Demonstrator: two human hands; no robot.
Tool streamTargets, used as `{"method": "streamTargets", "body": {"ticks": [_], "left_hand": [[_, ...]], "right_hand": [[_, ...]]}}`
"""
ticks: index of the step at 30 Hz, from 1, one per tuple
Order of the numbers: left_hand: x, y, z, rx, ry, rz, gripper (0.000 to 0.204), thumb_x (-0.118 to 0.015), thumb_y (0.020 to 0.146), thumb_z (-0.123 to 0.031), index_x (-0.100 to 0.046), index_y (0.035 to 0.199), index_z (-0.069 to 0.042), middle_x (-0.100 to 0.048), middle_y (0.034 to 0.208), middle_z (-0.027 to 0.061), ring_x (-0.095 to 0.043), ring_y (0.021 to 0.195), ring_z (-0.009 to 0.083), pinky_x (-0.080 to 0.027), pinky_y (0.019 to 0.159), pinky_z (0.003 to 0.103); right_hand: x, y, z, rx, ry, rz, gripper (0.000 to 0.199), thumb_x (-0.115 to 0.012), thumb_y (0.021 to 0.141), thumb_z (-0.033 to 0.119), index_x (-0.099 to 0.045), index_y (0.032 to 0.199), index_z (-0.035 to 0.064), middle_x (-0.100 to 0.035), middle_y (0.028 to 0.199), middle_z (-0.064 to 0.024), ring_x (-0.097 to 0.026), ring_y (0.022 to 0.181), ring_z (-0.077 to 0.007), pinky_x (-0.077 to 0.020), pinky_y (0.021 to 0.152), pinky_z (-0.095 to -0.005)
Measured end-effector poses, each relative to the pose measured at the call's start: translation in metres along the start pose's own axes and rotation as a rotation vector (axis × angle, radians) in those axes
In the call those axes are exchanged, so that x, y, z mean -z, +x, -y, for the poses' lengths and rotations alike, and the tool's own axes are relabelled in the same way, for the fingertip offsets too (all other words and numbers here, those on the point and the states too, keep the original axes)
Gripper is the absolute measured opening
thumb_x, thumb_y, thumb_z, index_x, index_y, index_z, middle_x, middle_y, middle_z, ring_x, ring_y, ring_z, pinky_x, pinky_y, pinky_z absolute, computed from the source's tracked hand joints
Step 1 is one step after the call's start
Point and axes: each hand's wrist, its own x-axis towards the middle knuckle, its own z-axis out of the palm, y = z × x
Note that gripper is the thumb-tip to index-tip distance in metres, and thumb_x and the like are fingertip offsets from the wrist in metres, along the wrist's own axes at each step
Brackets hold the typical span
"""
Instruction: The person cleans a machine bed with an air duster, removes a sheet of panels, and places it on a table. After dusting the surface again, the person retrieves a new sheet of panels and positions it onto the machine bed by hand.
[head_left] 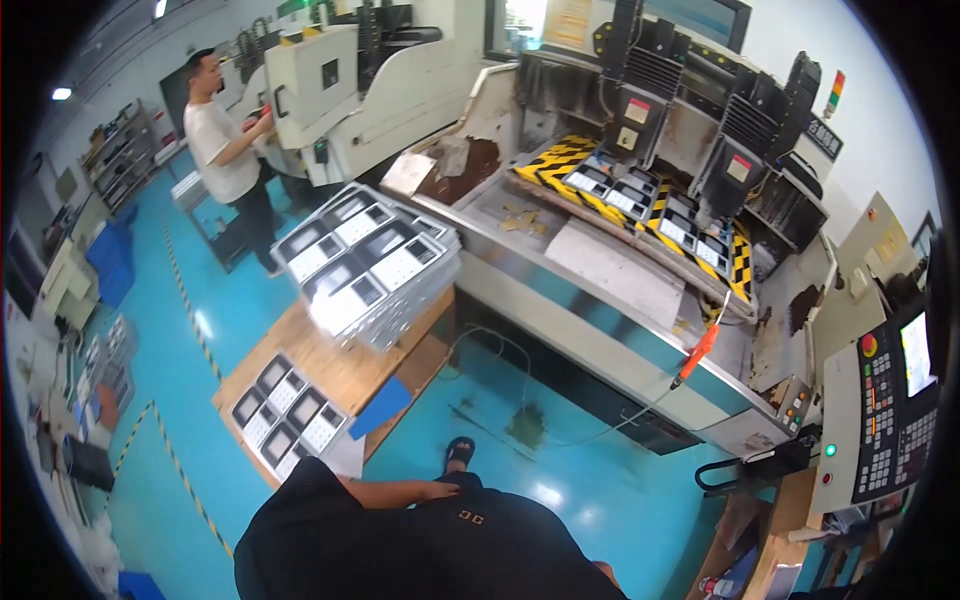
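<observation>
I stand on a blue floor and look down over my black shirt (430,545). My left hand (440,490) lies against my waist at the end of a bare forearm, with nothing seen in it; its fingers are too small to read. My right hand is out of view. My sandalled foot (458,452) shows just past the hand. Nearest on my left is a wooden table (345,375) bearing a tall stack of grey trays (365,265) with flat panel parts, and a lower tray of the same parts (290,415).
A big machine bed (610,270) with yellow-black striped fixtures (640,200) lies ahead. An orange air gun (697,352) hangs at its edge. A control panel (885,410) is at right. A co-worker in a white shirt (225,150) stands far left at another machine.
</observation>
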Motion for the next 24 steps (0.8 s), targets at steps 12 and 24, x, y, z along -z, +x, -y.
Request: {"method": "streamTargets", "body": {"ticks": [12,24], "left_hand": [[0.112,-0.133,-0.058,0.892,0.233,0.861,0.041,-0.058,0.088,-0.043,-0.068,0.1,-0.005,-0.066,0.101,0.0177,-0.061,0.099,0.0346,-0.049,0.083,0.048],[0.099,-0.183,-0.06,0.318,0.107,0.647,0.035,-0.057,0.087,-0.034,-0.068,0.096,-0.003,-0.068,0.091,0.0189,-0.064,0.091,0.0338,-0.049,0.081,0.045]], "right_hand": [[-0.01,0.064,-0.068,0.333,-0.338,0.249,0.027,-0.062,0.089,0.032,-0.062,0.09,0.0044,-0.059,0.069,-0.0046,-0.06,0.059,-0.0195,-0.052,0.048,-0.0373],[-0.063,0.008,-0.033,0.066,0.023,0.043,0.027,-0.068,0.084,0.022,-0.058,0.086,-0.0032,-0.065,0.072,-0.0125,-0.065,0.058,-0.0208,-0.0528,0.046,-0.0323]]}}
